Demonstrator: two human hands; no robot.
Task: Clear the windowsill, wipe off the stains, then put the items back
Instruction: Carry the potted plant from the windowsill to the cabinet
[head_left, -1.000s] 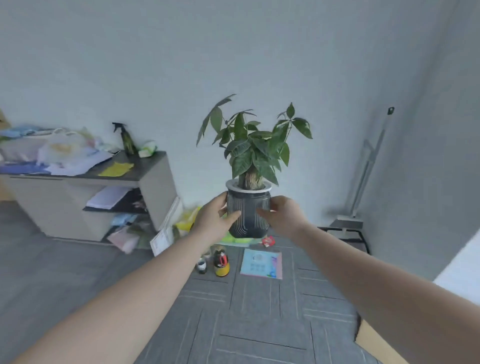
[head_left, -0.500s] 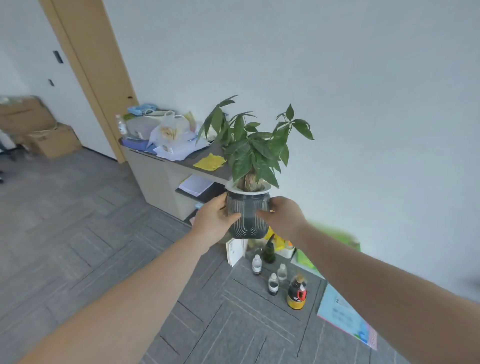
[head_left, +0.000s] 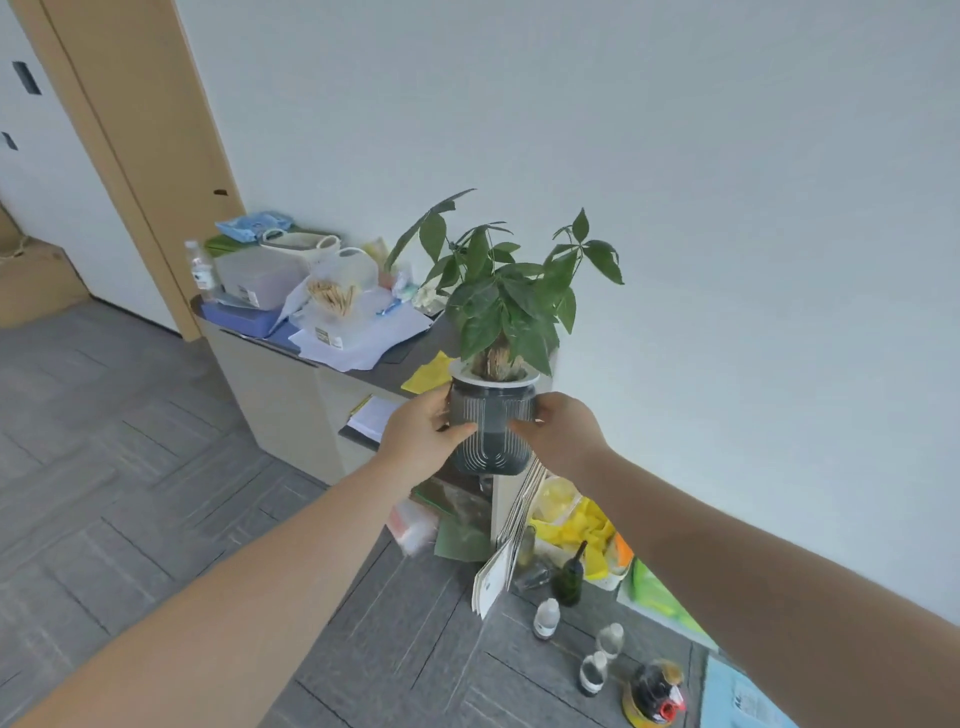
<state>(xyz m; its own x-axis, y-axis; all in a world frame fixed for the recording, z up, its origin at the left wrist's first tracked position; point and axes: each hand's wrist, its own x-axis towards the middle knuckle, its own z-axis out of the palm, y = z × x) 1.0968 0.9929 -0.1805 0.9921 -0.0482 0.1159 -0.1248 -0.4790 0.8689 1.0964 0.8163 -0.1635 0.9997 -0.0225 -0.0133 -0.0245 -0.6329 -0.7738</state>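
I hold a potted plant (head_left: 492, 431) upright in the air in front of me: a dark ribbed pot with a white rim and green leaves on a braided trunk. My left hand (head_left: 423, 439) grips the pot's left side. My right hand (head_left: 563, 434) grips its right side. The pot hangs in front of the right end of a low cabinet (head_left: 280, 400). A yellow cloth (head_left: 428, 376) lies on the cabinet top just behind the pot. No windowsill is in view.
The cabinet top carries plastic boxes (head_left: 260, 278), papers (head_left: 363, 332) and a water bottle (head_left: 200, 270). On the floor by the wall stand several bottles (head_left: 566, 574), a soy-sauce-like bottle (head_left: 654, 693), leaflets (head_left: 501, 558) and yellow bags (head_left: 587, 525). A wooden door frame (head_left: 130, 130) rises at left.
My view has swung left and closer to the cabinet; the door frame has come into sight. Both hands keep the same hold on the pot.
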